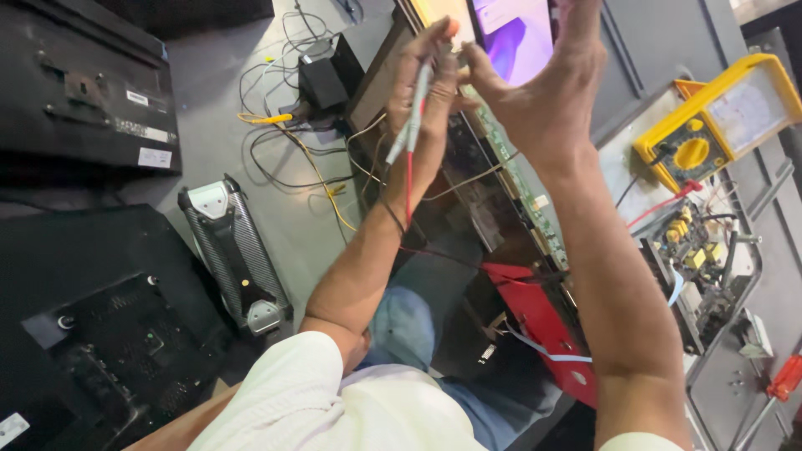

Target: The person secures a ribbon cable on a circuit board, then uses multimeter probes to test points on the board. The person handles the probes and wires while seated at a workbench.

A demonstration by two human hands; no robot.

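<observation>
**Two hands raised at the edge of a lit screen**

The left hand (430, 92) is closed around two thin probes (411, 125), one grey and one red; their tips point up toward the fingertips, and a red lead (408, 196) hangs down along the forearm; the right hand (543, 79) is half open, its thumb and fingers pinched near the probe tips, but what they pinch I cannot tell; both hands are lifted in front of the screen (518, 33), which glows purple and white.

Below the hands a long green circuit strip (522, 188) runs along the panel edge; a red plate (539, 321) lies lower; to the right, on the grey tabletop (756, 367), stands a yellow meter (710, 125), beside it a power board (697, 250) and a red screwdriver (781, 380); on the floor (217, 108) to the left lie loose wires (292, 142), a black adapter (322, 79), a grey speaker (234, 250) and black screen backs (83, 83).
</observation>
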